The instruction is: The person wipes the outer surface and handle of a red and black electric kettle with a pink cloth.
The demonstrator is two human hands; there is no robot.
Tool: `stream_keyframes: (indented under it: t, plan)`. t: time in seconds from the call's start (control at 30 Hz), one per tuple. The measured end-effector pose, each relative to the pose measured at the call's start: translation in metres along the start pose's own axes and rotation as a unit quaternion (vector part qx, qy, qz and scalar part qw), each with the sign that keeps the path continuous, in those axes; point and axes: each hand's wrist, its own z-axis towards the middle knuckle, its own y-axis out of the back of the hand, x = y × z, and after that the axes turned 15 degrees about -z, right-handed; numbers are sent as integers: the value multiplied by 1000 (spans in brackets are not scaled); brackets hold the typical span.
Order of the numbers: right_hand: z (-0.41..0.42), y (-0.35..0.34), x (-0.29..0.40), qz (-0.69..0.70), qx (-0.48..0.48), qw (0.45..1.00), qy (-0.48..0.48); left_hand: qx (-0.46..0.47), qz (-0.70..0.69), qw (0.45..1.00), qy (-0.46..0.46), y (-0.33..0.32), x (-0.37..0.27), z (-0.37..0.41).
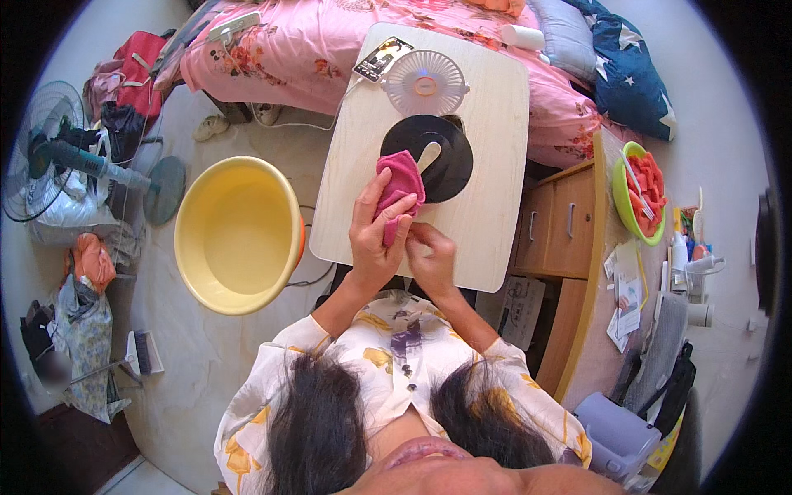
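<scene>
Over the near half of a small pale wood-grain table [346,185], my left hand [376,238] holds a folded deep-pink cloth [403,179], its fingers spread along the front. Close beside it on the right, my right hand [433,255] has its fingers curled in near the cloth's lower end. Whether they pinch anything is hidden. Just beyond the cloth lies a black round dish or disc [455,167], and a pale spoon-like utensil [429,156] rests on it, partly covered by the cloth.
A white fan [426,83] and a lit phone [382,60] with a cable occupy the table's far end. On the floor at left stands a yellow basin [241,229]. A wooden cabinet [557,226] is at right, bearing a green bowl [625,192] of red pieces. Behind is a pink-covered bed [291,62].
</scene>
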Motion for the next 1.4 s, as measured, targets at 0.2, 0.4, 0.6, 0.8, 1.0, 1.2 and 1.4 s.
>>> stream_keyframes:
  t: [0.2,0.4,0.6,0.8,1.0,1.2,1.4]
  plan:
    - [64,64,41,-139,-165,946,242,4,66,995,-73,-1,16,-12]
    - [132,45,48,-340,-124,897,253,1,52,997,-65,3,35,-44]
    - [132,42,41,-364,-101,894,242,-28,-50,998,-8,3,50,-82]
    - [128,35,44,-349,-102,913,182,-49,28,998,-3,-10,26,-49]
    - [120,37,46,-418,-139,887,135,-20,64,996,-53,-1,30,-7]
    - [116,43,43,-417,-137,888,138,-56,-35,997,-32,2,98,-61]
    - [116,41,39,-397,-146,895,138,-27,-88,987,128,-2,124,-89]
